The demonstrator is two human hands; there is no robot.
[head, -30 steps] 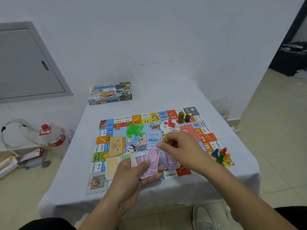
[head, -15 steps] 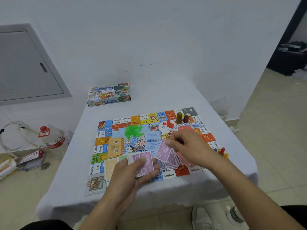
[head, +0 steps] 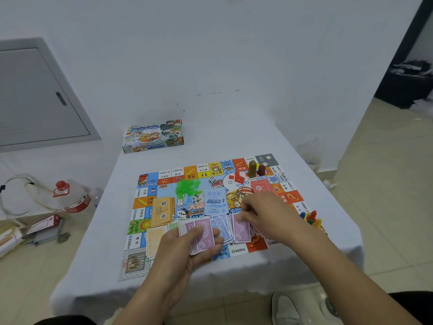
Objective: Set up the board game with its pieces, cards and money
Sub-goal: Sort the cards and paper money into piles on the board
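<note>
**Sorting the money over the board**

While the left hand [head: 185,252] is gripping a fan of purple paper banknotes [head: 202,235], thumb on top, the right hand [head: 264,215] is pinching one purple note [head: 241,229] over the colourful square game board [head: 164,177]. Its fingertips are blurring. A white tablecloth [head: 234,139] is covering the table by a white wall.

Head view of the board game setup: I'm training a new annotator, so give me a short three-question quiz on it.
1. True or false: the left hand grips a stack of purple notes.
2. What does the right hand touch? A) green houses B) a purple note on the board C) the game box
3. Fill in: the dice lies on the ____.

Key: 1 true; 2 B; 3 board.
</note>
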